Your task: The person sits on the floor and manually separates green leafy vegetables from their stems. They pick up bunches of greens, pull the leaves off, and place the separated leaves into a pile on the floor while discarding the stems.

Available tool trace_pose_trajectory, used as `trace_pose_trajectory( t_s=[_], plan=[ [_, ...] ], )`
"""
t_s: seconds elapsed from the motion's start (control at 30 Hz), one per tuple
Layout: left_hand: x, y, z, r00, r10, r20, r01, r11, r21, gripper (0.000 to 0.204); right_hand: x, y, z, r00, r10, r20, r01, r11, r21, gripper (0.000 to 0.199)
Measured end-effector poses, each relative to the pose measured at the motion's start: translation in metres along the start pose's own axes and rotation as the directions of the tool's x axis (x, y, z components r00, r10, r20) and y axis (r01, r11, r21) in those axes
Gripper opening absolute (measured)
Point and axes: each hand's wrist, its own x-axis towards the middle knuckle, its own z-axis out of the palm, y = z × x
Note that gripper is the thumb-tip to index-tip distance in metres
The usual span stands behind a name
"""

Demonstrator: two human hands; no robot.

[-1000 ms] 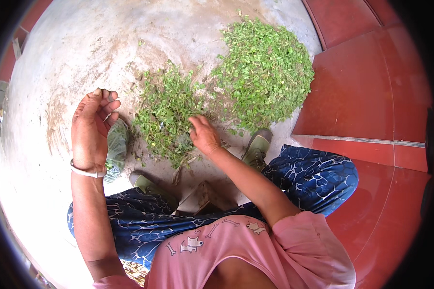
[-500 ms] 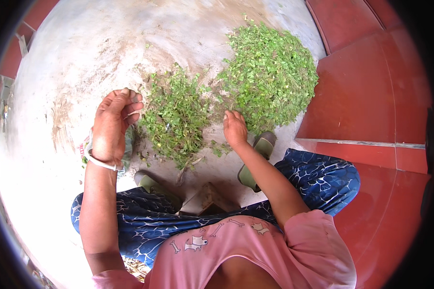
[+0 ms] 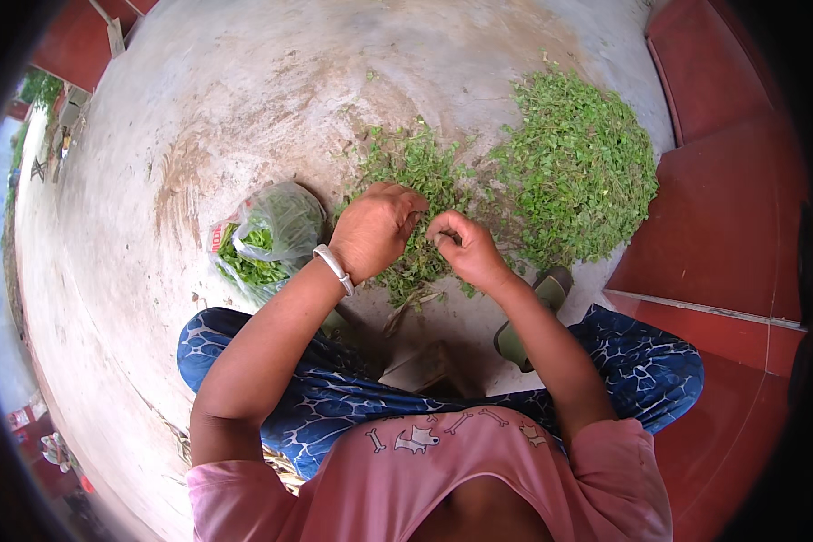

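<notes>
Fingers (image 3: 405,200) of the left hand (image 3: 375,230) curl down into the small pile of leafy green sprigs (image 3: 415,176) on the concrete floor (image 3: 244,108), pinching stems there; a pale bangle (image 3: 334,268) circles that wrist. Right beside it, the right hand (image 3: 468,253) pinches a sprig between thumb and fingertips, just above the same pile. Just right of this pile lies a larger heap of picked greens (image 3: 578,167). Left of the hands sits a clear plastic bag of greens (image 3: 266,235). Green sandals (image 3: 533,316) show below, beside blue patterned trousers.
</notes>
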Motion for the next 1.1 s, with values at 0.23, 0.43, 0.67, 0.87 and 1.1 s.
trace_pose_trajectory(
  t_s=[0.23,0.43,0.67,0.87,1.1],
  plan=[
    [-0.007,-0.011,0.001,0.945,-0.198,0.259,0.260,0.937,-0.234,0.015,0.002,-0.024,-0.002,0.989,0.022,0.148,-0.065,0.954,0.292,0.016],
    [-0.006,-0.017,0.006,0.898,-0.276,0.341,0.392,0.854,-0.341,0.013,0.000,-0.021,-0.009,0.976,0.171,0.135,-0.207,0.922,0.327,0.016],
    [-0.003,-0.019,0.005,0.885,-0.289,0.363,0.425,0.822,-0.380,0.012,0.006,-0.018,-0.005,0.961,0.245,0.130,-0.276,0.895,0.350,0.013],
    [-0.008,-0.001,0.002,0.965,-0.104,0.240,0.088,0.993,0.078,0.012,0.004,-0.038,-0.004,0.932,0.359,0.056,-0.358,0.885,0.297,0.010],
    [-0.018,-0.001,0.030,0.978,-0.109,0.176,0.042,0.937,0.348,0.013,0.007,-0.011,-0.008,0.933,0.313,0.180,-0.354,0.890,0.288,0.007]
  ],
)
